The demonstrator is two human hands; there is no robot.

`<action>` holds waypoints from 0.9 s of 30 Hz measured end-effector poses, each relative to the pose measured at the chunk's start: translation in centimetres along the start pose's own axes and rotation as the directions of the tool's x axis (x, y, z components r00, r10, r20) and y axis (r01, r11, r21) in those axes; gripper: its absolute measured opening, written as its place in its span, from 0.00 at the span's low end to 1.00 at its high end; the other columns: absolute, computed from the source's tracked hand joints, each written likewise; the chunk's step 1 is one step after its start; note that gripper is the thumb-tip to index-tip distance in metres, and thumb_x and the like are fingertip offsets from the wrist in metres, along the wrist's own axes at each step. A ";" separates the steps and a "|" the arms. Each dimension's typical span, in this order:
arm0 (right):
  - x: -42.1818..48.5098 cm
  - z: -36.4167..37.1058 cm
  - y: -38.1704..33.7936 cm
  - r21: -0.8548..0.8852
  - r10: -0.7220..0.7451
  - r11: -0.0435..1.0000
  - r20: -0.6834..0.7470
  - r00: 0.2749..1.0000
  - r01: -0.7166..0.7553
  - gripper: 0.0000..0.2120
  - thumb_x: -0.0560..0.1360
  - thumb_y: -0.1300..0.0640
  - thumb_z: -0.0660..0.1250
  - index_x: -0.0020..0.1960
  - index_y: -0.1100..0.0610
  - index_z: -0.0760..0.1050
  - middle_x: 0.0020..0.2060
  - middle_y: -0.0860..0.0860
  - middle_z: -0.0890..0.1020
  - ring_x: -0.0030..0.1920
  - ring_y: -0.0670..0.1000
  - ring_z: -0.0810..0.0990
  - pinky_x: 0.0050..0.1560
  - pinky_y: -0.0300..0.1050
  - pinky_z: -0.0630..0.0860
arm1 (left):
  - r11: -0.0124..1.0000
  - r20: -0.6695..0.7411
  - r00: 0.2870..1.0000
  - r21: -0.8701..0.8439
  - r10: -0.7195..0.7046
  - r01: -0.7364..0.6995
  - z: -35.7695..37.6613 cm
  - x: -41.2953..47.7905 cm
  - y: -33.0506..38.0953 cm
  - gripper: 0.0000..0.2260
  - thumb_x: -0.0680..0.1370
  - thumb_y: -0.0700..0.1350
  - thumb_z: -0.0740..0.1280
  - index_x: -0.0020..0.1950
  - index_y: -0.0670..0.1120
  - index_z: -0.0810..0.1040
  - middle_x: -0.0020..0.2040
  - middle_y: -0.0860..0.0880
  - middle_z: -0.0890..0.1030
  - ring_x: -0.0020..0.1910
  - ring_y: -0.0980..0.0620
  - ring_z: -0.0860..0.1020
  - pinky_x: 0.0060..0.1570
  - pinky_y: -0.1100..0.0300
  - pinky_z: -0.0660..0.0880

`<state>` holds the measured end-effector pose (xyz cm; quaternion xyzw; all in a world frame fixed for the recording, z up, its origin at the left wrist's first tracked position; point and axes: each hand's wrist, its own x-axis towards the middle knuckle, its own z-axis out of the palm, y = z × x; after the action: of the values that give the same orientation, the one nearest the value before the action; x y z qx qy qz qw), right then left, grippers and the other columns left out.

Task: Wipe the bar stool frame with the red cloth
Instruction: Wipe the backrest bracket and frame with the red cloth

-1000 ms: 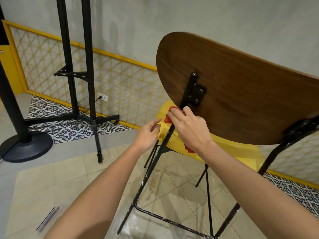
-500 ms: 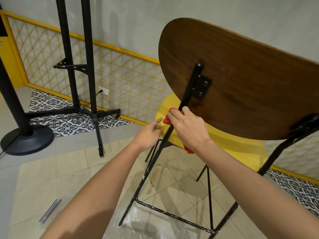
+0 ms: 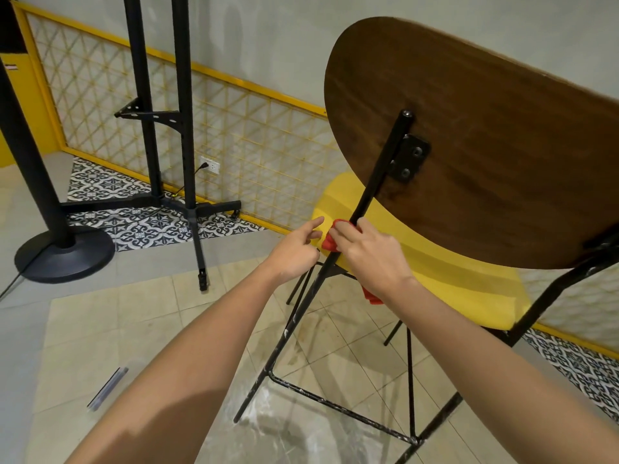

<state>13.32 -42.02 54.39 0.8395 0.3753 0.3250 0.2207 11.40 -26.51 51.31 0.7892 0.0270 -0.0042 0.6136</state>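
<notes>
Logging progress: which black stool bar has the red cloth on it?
The long slanted bar beside the left hand, ending at the two-bolt bracket; the right hand grips the red cloth round it.

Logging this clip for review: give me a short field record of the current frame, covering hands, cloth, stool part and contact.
part: bar stool frame, black rear tube, white scuffs lower down
cloth: red cloth, wrapped on the tube just below the wooden backrest
right: right hand grips the cloth round the tube
left: left hand holds nothing, index finger out beside the cloth; touch unclear
seat: yellow seat
</notes>
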 end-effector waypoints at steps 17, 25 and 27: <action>-1.1 0.7 -1.4 0.069 -0.032 0.997 0.032 0.999 0.030 0.16 0.66 0.61 0.73 0.53 0.55 0.79 0.48 0.48 0.79 0.44 0.52 0.75 0.21 0.40 0.69 | 0.989 0.035 0.999 0.147 -0.023 0.017 -0.2 -0.5 -1.1 0.27 0.77 0.35 0.58 0.75 0.50 0.61 0.72 0.48 0.68 0.71 0.47 0.65 0.68 0.56 0.63; -0.9 0.2 0.4 0.181 0.048 0.983 -0.085 0.995 -0.032 0.19 0.65 0.67 0.73 0.55 0.58 0.79 0.51 0.51 0.81 0.42 0.55 0.75 0.19 0.42 0.71 | 0.975 0.031 0.999 0.224 -0.023 0.015 -0.3 -0.6 -1.5 0.24 0.79 0.38 0.60 0.74 0.52 0.63 0.71 0.49 0.69 0.70 0.48 0.66 0.69 0.54 0.63; -1.0 0.4 -0.2 0.174 -0.012 0.985 -0.009 1.000 0.013 0.18 0.67 0.66 0.72 0.56 0.56 0.79 0.52 0.50 0.80 0.44 0.54 0.75 0.20 0.41 0.70 | 0.973 0.020 1.000 0.230 -0.024 0.019 -0.5 -0.6 -1.6 0.24 0.79 0.39 0.60 0.74 0.51 0.63 0.71 0.49 0.70 0.70 0.48 0.67 0.70 0.53 0.63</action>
<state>13.03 -42.71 53.56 0.8520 0.4085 0.2927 0.1469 10.75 -25.70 49.88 0.8545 0.0280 -0.0227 0.5183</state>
